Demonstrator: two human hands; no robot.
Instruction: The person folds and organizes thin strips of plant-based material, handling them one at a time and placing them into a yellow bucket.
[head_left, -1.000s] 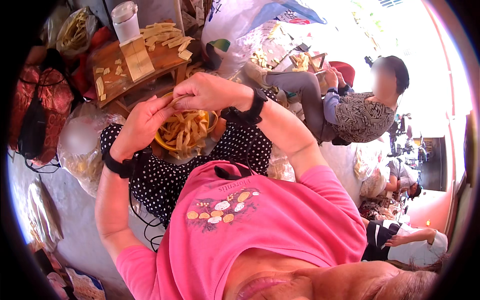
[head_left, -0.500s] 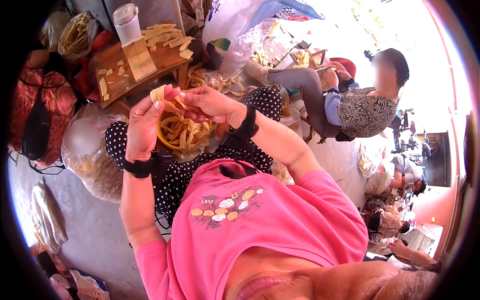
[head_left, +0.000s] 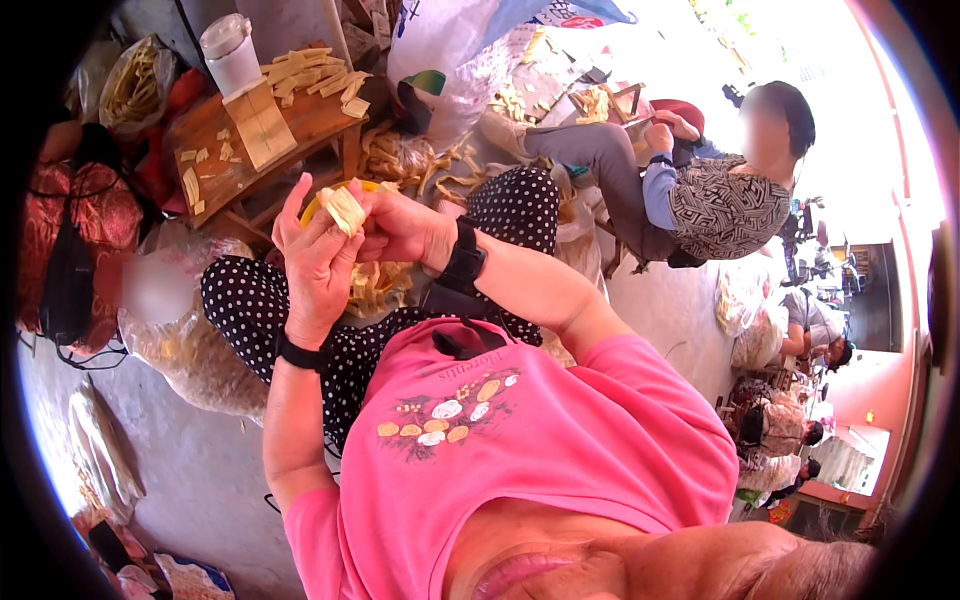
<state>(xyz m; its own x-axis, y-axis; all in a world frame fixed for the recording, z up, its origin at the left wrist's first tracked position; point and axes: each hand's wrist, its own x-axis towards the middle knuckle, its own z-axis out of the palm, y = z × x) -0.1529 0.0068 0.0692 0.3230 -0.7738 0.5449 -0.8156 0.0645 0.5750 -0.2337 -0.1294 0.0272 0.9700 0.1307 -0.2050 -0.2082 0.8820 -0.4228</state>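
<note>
A pale yellow, flat folded strip (head_left: 343, 210) is pinched between my two hands above my lap. My left hand (head_left: 316, 270) grips its lower side, thumb and fingers closed on it, with one finger pointing up. Against its right side, my right hand (head_left: 397, 228) is closed, fingertips partly hidden behind the strip. Below and behind my hands, a yellow bowl (head_left: 370, 186) holds many loose, soft-looking yellow strips (head_left: 378, 288). My hands cover much of the bowl.
A low wooden table (head_left: 215, 172) at the far left carries a white lidded cup (head_left: 231, 56), a wooden block (head_left: 258, 125) and flat folded pieces (head_left: 315, 72). Bulging plastic bags (head_left: 195, 340) lie left of my knee. A seated co-worker (head_left: 720, 205) is at the right.
The strip has gone from a loop held up between my hands to a compact folded piece. My left hand has turned and shifted right; my view has shifted slightly.
</note>
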